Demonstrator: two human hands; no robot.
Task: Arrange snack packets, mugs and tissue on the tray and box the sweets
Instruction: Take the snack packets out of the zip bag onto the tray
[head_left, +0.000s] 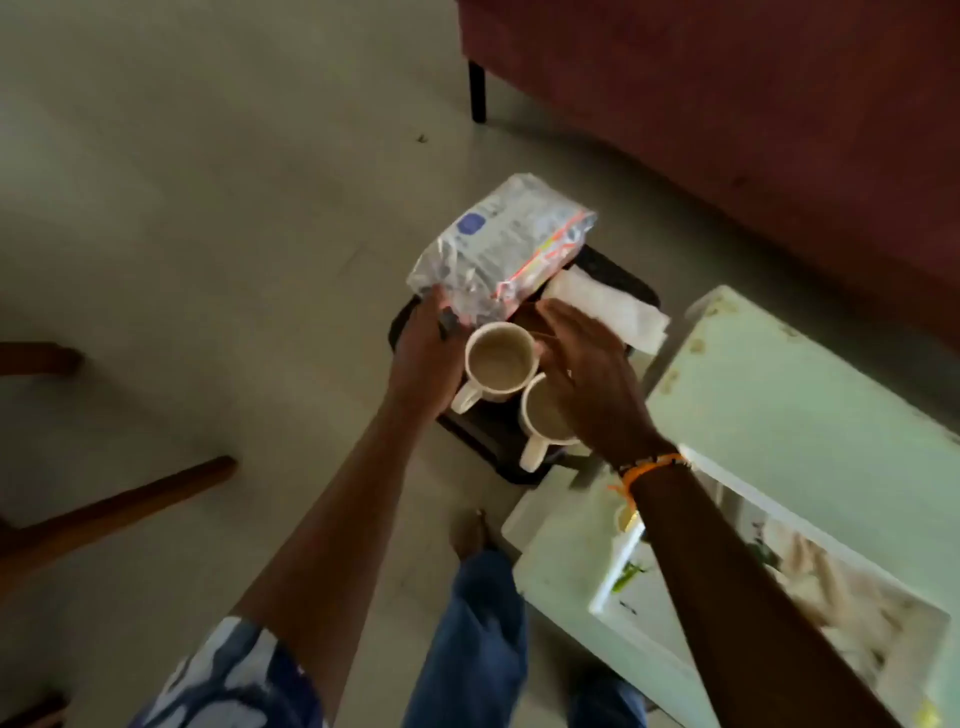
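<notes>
The packet (501, 249) — clear crinkled film with a blue patch and a red-orange seal strip — is shown tilted over the far left of the tray (613, 270), its near corner pinched by the left hand (426, 353). It is judged light, soft and slippery; a hold at the sealed edge or a corner is advised, since squeezing the middle may crush the contents. Two pale mugs (501, 361) stand side by side on the tray, handles turned toward the person; they are judged stiff and breakable, best taken by the handle. The white tissue (608, 309) lies folded at the far right of the tray. The right hand (587, 379) is held flat, fingers spread, over the nearer mug — nothing is gripped. A pale box (779, 395) stands just beside the tray, to the right.
</notes>
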